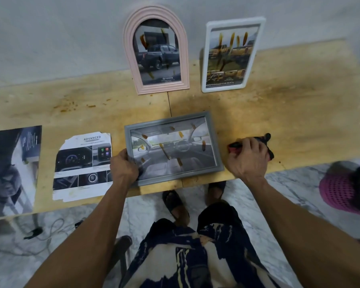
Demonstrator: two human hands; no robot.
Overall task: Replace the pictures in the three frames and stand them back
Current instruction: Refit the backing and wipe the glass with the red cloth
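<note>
Both hands worked low-centre: my left hand (124, 166) gripped the grey frame (173, 148), my right hand (247, 157) clutched a cloth (266, 146). Standing it back probably came next.

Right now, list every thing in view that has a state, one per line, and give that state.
pink arched frame: upright against the wall, truck picture inside.
white frame: upright against the wall, picture inside.
grey frame: flat on the table, face up, dashboard picture inside.
left hand: grips the grey frame's left edge.
right hand: closed on a dark cloth.
loose pictures: flat on the table, unframed.
</note>
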